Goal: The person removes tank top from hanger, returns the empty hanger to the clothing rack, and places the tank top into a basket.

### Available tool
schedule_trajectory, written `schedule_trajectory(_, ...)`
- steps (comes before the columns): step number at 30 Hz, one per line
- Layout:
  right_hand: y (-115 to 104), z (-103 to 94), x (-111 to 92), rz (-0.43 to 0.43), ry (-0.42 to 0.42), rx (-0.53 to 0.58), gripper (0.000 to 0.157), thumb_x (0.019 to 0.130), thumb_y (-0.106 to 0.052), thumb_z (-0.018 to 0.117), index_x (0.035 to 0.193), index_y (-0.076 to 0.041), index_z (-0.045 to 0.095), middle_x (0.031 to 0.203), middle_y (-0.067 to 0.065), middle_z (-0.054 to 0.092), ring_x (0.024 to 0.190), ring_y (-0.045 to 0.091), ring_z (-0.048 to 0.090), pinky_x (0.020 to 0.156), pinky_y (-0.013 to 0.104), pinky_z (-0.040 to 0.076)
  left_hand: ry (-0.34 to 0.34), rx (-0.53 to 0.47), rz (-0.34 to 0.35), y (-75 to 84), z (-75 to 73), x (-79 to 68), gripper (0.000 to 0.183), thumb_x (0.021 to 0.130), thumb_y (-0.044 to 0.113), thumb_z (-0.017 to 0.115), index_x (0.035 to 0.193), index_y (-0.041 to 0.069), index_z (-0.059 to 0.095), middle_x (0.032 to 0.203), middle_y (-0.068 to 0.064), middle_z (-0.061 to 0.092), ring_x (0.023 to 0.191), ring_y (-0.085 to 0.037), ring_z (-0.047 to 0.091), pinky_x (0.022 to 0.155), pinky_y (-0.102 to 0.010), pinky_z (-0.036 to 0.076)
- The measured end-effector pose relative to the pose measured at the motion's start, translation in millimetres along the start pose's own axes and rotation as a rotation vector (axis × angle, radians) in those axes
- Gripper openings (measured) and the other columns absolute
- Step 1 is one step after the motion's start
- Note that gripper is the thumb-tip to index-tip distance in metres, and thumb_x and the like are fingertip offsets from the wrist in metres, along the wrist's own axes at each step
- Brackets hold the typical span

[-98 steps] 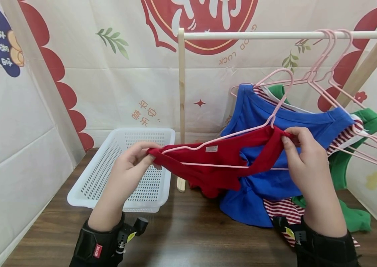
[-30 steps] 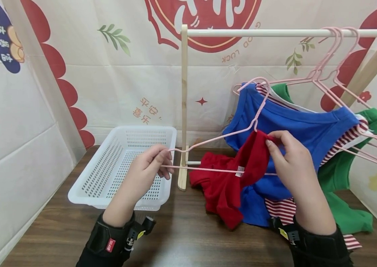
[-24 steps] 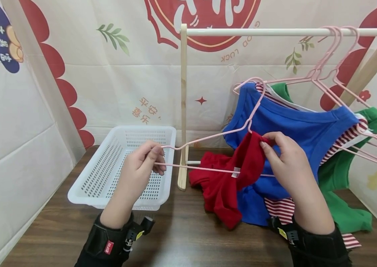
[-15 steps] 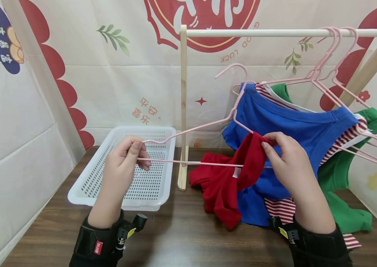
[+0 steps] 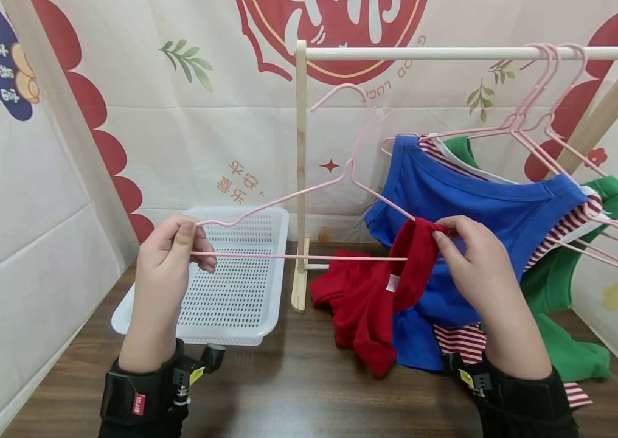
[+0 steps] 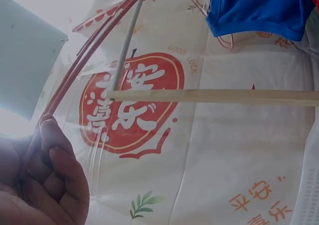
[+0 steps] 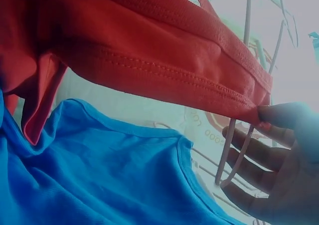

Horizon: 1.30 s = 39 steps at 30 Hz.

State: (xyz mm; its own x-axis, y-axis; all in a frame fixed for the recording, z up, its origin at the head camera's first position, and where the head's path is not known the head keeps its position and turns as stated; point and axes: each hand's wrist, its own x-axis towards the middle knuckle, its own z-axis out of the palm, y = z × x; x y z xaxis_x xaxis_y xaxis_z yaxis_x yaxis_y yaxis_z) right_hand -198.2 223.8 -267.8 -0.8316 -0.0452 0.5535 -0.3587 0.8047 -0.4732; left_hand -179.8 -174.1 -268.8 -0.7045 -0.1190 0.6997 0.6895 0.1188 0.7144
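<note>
My left hand [image 5: 169, 249] pinches the left end of a pink hanger [image 5: 287, 198], whose hook points up and to the left. A red sleeveless top [image 5: 364, 310] hangs bunched from the hanger's right end, its lower part down at the table. The fingers and thumb of my right hand [image 5: 475, 261] pinch that top's shoulder strap. In the right wrist view the strap [image 7: 164, 75] stretches to the fingertips, and the hanger's end comes out below it beside the curled fingers. The left wrist view shows the bare hanger wires [image 6: 94, 40] running from my left hand [image 6: 50, 175].
Behind my right hand, a blue top [image 5: 484, 201] hangs with striped and green tops [image 5: 577, 353] on pink hangers from the rack's white bar [image 5: 424, 54]. The rack's wooden post [image 5: 301, 152] stands behind the held hanger. A white perforated basket [image 5: 283, 267] sits at left on the wooden table [image 5: 287, 389].
The red top's left strap has come off the hanger's left end. My left hand has moved left with the hanger, which slides out of the top; its hook has swung up and left.
</note>
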Motion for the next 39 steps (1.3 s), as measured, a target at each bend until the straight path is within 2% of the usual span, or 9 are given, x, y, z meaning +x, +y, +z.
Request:
schedule_trajectory(5,4,-1.0,2,0.026,0.015,-0.009,0.031,0.102,-0.019,0.050,0.125,0.001,0.057,0.109,0.022,0.058,0.100,0.039,0.051,0.078,0.057,0.045,0.028,-0.102,-0.006,-0.3,-10.8,2.5,0.020,0.100,0.007,0.051,0.089,-0.009,0.054,0.070,-0.009,0.057,0.055,-0.015,0.058,0.055,-0.021,0.053)
schedule_trajectory(13,12,-0.3,5,0.062,0.012,-0.013,0.032,0.103,-0.022,0.049,0.124,0.001,0.057,0.108,0.022,0.059,0.095,0.037,0.053,0.076,0.053,0.044,0.105,-0.138,-0.061,2.8,-23.6,5.5,0.023,0.100,0.011,0.053,0.090,-0.009,0.056,0.068,-0.012,0.056,0.052,-0.017,0.056,0.054,-0.021,0.053)
schedule_trajectory(19,18,1.1,7,0.103,0.006,-0.020,0.034,0.103,-0.024,0.047,0.124,0.000,0.056,0.110,0.023,0.059,0.096,0.038,0.053,0.077,0.053,0.044,0.122,-0.112,-0.089,4.8,-26.1,5.7,0.020,0.100,0.013,0.054,0.089,-0.003,0.059,0.068,-0.012,0.057,0.052,-0.018,0.056,0.054,-0.022,0.053)
schedule_trajectory(23,23,1.7,8,0.147,-0.002,-0.031,0.035,0.103,-0.026,0.046,0.124,0.000,0.056,0.109,0.023,0.059,0.096,0.039,0.052,0.077,0.053,0.044,0.131,-0.103,-0.098,4.1,-26.5,5.7,0.021,0.100,0.013,0.054,0.090,-0.005,0.058,0.068,-0.012,0.056,0.052,-0.018,0.056,0.054,-0.021,0.053)
schedule_trajectory(33,31,4.2,11,0.216,-0.096,-0.066,0.040,0.103,-0.033,0.045,0.125,0.000,0.055,0.106,0.021,0.059,0.094,0.037,0.053,0.074,0.052,0.047,0.159,-0.136,-0.086,4.0,-29.0,5.6,0.018,0.100,0.010,0.054,0.086,0.000,0.061,0.066,-0.010,0.056,0.051,-0.016,0.055,0.052,-0.020,0.052)
schedule_trajectory(39,34,2.4,12,0.209,-0.138,-0.080,0.041,0.103,-0.036,0.045,0.121,-0.001,0.056,0.109,0.021,0.060,0.099,0.039,0.052,0.077,0.054,0.046,0.174,-0.127,-0.097,3.9,-30.1,5.4,0.020,0.100,0.013,0.054,0.088,-0.003,0.060,0.066,-0.011,0.057,0.051,-0.016,0.056,0.052,-0.021,0.052)
